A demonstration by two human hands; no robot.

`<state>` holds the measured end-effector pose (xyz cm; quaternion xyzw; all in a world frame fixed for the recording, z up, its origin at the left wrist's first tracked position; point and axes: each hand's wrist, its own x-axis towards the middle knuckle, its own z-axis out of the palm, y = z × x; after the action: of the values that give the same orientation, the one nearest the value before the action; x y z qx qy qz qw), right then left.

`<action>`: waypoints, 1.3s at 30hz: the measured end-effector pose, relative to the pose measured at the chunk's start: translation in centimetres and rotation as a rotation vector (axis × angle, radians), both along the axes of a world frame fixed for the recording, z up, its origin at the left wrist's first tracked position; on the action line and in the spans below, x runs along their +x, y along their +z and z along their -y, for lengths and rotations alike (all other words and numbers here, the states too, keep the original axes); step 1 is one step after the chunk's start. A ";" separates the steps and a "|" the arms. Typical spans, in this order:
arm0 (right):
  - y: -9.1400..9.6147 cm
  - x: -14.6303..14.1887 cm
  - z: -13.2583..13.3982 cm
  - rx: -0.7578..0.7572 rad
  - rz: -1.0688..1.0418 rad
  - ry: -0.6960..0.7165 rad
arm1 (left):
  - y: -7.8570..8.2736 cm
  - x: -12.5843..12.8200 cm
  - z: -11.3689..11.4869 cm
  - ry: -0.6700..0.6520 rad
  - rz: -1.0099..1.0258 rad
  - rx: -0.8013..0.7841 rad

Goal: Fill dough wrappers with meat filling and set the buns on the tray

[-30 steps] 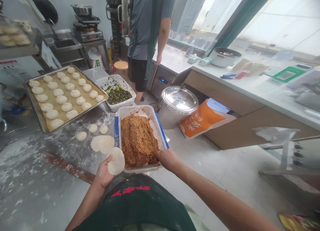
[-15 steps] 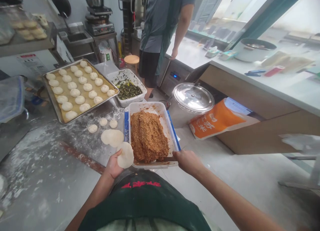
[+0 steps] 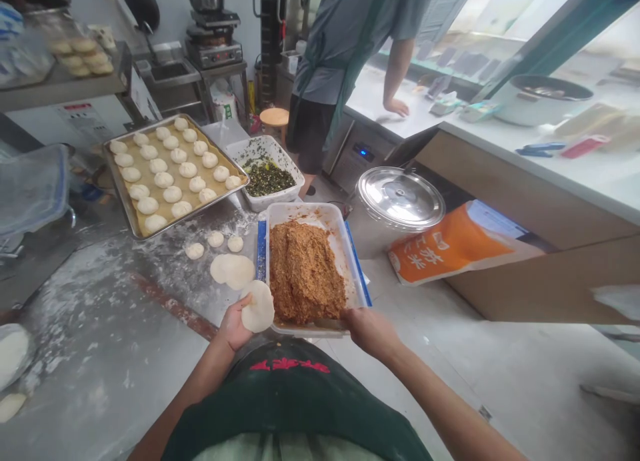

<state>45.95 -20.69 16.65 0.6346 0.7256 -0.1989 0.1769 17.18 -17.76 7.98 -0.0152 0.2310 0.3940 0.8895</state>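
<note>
My left hand (image 3: pixel 235 325) holds a round dough wrapper (image 3: pixel 259 306) at its edge, close to the container's left side. Brown crumbly filling (image 3: pixel 306 271) is heaped in a white plastic container (image 3: pixel 358 274) in front of me. At its near right corner, my right hand (image 3: pixel 369 329) is closed around a narrow flat spatula (image 3: pixel 327 324), whose blade lies low against the filling and is partly hidden. Two overlapping wrappers (image 3: pixel 233 271) lie on the table left of the container. Several small dough pieces (image 3: pixel 195 250) sit just beyond them.
A tray (image 3: pixel 131 225) of pleated buns and a tub (image 3: pixel 295 189) of chopped green filling stand farther back. A rolling pin (image 3: pixel 175 309) lies on the floured table (image 3: pixel 110 354). To the right are a lidded steel pot (image 3: pixel 400 198) and an orange bag (image 3: pixel 445 248). A co-worker (image 3: pixel 340 54) stands beyond.
My right hand has moved slightly left with the spatula, nearer the filling. The left hand still holds the wrapper. The co-worker's hand now rests on the counter. The whole view has shifted a little.
</note>
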 end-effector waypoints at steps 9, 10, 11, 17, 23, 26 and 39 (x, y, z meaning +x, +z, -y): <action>-1.3 -3.5 -0.3 0.041 0.007 -0.007 | 0.1 0.1 0.0 0.010 -0.041 -0.031; -1.3 -3.7 -0.3 0.042 0.007 -0.007 | 0.2 0.2 0.0 0.013 -0.047 -0.033; -1.4 -3.9 -0.3 0.043 0.002 -0.007 | 0.2 0.2 0.0 0.015 -0.054 -0.035; -0.5 -5.4 -2.6 0.175 -0.129 -0.160 | 0.5 0.2 0.1 0.005 -0.083 -0.042; 2.1 -4.8 -4.7 0.237 -0.331 -0.184 | 1.8 0.8 -0.3 0.087 -0.155 -0.050; 2.8 -5.0 -4.1 0.336 -0.482 -0.166 | 4.2 2.5 -1.3 0.190 -0.151 -0.042; 3.0 -4.5 -1.0 0.427 -0.396 0.138 | 8.3 6.1 -3.9 0.348 -0.159 -0.177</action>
<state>41.43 -19.65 19.65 0.5554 0.8129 -0.1491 -0.0926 23.23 -13.85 16.30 -0.1021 0.3279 0.5200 0.7821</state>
